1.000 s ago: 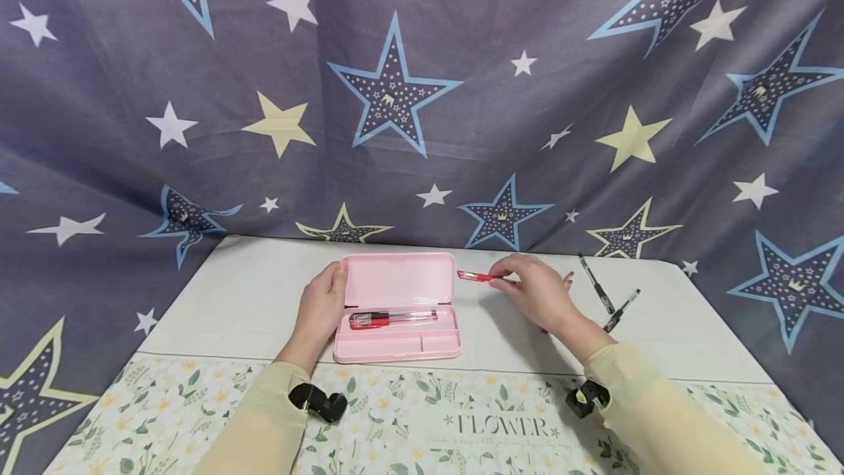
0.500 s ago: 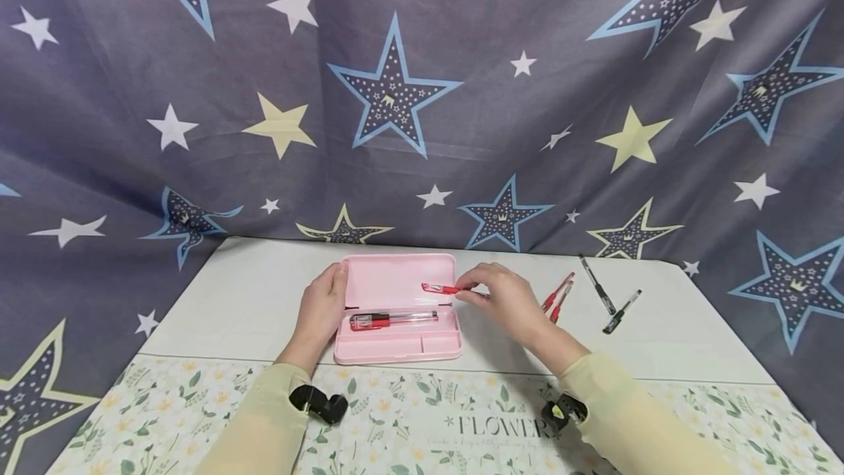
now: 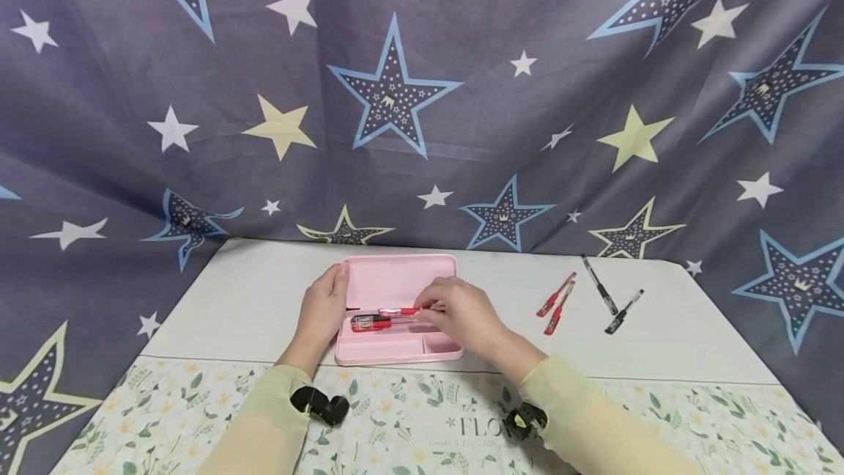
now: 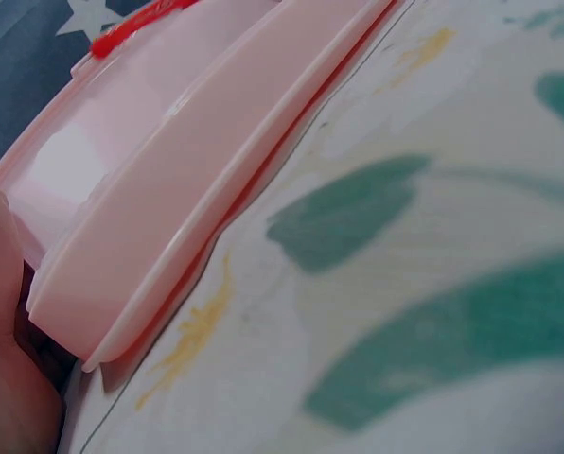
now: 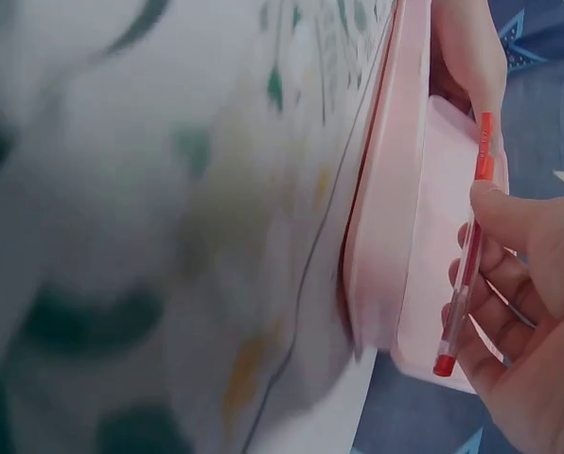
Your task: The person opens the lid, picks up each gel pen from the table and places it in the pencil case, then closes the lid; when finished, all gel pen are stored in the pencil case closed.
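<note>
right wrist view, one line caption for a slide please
Right hand holding a red pen at the open pink case, the left hand at its far end.

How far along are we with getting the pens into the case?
Looks done: one black pen and one red pen lie in the open case. In hand: the right hand has a third pen, also red, in its grip at the case, not yet let go. Apparently left: two red pens and two black pens on the table.
</note>
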Demonstrator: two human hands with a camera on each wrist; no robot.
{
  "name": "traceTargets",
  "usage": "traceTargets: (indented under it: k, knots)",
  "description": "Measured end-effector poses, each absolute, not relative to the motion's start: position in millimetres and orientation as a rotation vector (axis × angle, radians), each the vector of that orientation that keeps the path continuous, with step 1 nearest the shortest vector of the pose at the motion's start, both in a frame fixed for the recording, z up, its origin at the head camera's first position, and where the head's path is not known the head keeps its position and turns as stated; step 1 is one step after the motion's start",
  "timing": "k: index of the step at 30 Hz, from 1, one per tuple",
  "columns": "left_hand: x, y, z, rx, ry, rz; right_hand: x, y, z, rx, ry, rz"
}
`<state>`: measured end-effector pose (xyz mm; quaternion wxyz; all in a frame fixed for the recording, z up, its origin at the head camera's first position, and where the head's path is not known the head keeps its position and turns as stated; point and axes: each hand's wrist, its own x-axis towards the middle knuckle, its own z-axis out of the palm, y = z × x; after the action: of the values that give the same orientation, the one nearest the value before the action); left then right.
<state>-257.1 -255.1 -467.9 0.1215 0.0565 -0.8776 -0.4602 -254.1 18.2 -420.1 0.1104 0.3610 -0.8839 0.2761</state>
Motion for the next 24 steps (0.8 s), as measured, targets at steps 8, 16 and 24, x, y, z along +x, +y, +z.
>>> traceTargets:
  k: [8, 16, 24]
  knots:
    - [-257.4, -255.8, -469.2, 0.165, -2.556, -1.358, -251.3, -5.8, -422.9, 1.119, -2.627, 0.766]
    - [-257.7, -255.1, -468.8, 0.165, -2.551, -1.338, -250.9, -17.6, -427.2, 1.191, -2.665, 0.650]
    - [-257.7, -254.7, -469.1, 0.157, -2.550, -1.326, -252.2, -22.4, -429.4, 1.198, -2.676, 0.634]
